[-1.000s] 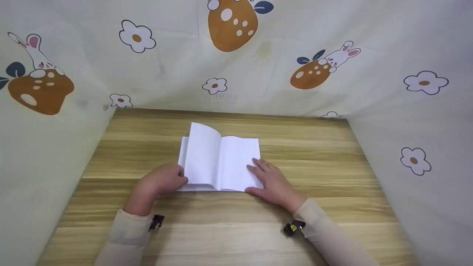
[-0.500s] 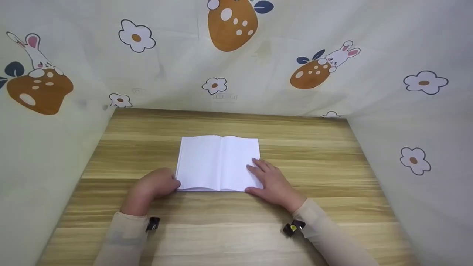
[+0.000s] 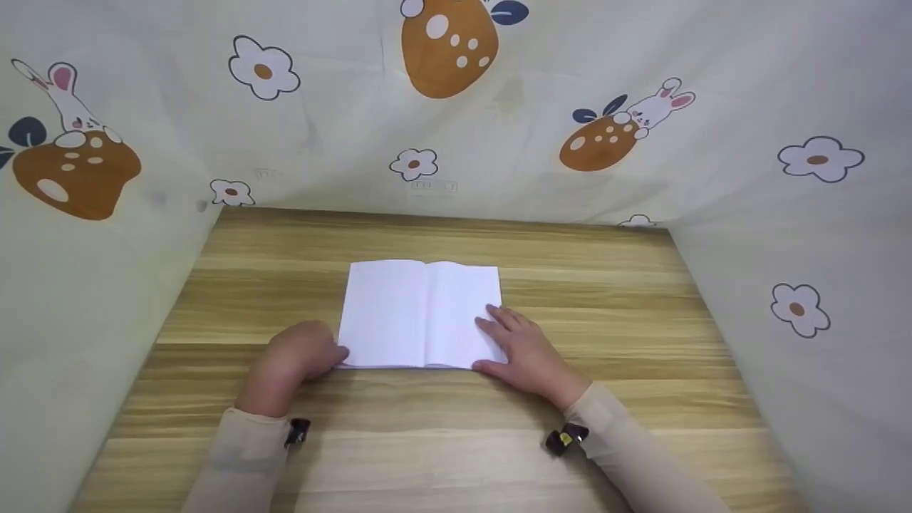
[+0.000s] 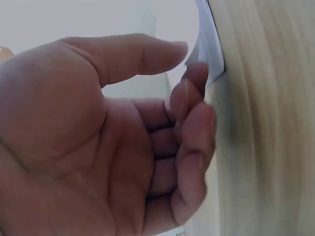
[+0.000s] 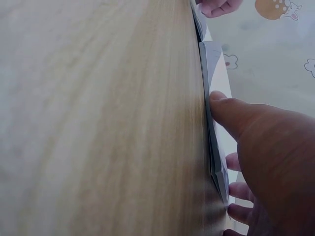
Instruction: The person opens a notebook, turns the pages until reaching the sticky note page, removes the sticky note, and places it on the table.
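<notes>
An open book [image 3: 388, 310] with blank white pages lies on the wooden table. At its lower left corner my left hand [image 3: 296, 356] pinches the corner of a page. In the left wrist view, the thumb [image 4: 142, 53] and index fingertip [image 4: 197, 73] meet at the page edge, and the other fingers curl in towards the palm. My right hand [image 3: 531, 356] rests spread on the right page [image 3: 456, 306] near its lower right corner. Seen from the right wrist, the thumb [image 5: 229, 110] lies over the book's near edge, with part of the page stack below it.
The wooden table [image 3: 456, 442] surrounds the book on all sides. Pale cloth [image 3: 335, 128] printed with rabbits and flowers hangs behind it and along both sides. A small dark device [image 3: 298, 432] sits at the left wrist, and another [image 3: 566, 439] at the right.
A raised page has come down flat on the left side of the book. My left hand moved slightly left to the corner, while my right hand stayed in place.
</notes>
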A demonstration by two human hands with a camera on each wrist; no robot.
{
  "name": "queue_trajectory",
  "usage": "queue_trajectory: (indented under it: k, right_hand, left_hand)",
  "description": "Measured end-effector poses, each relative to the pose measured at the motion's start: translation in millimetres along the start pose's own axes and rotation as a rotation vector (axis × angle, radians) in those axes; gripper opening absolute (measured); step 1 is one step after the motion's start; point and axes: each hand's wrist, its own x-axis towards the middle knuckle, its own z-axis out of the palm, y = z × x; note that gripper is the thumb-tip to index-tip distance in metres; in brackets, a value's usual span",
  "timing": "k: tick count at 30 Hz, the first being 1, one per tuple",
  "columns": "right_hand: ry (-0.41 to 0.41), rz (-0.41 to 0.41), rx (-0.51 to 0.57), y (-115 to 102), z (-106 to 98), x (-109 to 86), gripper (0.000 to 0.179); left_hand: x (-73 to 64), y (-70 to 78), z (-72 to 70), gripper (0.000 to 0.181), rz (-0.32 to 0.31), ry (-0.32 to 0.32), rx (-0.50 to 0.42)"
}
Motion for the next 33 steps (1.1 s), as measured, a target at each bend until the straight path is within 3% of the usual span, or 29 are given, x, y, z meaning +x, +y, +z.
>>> queue_trajectory:
  k: [6, 10, 13, 16, 18, 23, 33]
  right_hand:
    - [-0.008, 0.007, 0.003, -2, -2, -1.0, 0.083]
    - [0.002, 0.003, -0.001, -1, -1, -0.9, 0.082]
    - [0.011, -0.001, -0.004, 1, 0, -0.8, 0.082]
    - [0.013, -0.002, -0.006, 2, 2, -0.5, 0.081]
    - [0.007, 0.002, -0.007, 2, 2, -0.4, 0.082]
    - [0.0, 0.008, -0.003, 1, 2, -0.6, 0.082]
    - [0.003, 0.016, 0.003, 1, 2, -1.6, 0.082]
  left_hand:
    - [9.4, 16.3, 4.2, 0.044, -0.017, 0.242, 0.091]
    - [20.6, 29.4, 9.2, 0.027, 0.044, 0.3, 0.024]
    - [29.6, 38.2, 16.0, 0.035, 0.149, 0.282, -0.024]
    - [38.3, 44.6, 24.8, 0.051, 0.257, 0.277, -0.01]
    - [43.1, 47.7, 29.4, 0.062, 0.292, 0.266, 0.014]
    - [48.7, 54.8, 35.5, 0.079, 0.33, 0.227, 0.081]
    - [52.9, 59.4, 41.8, 0.083, 0.338, 0.196, 0.132]
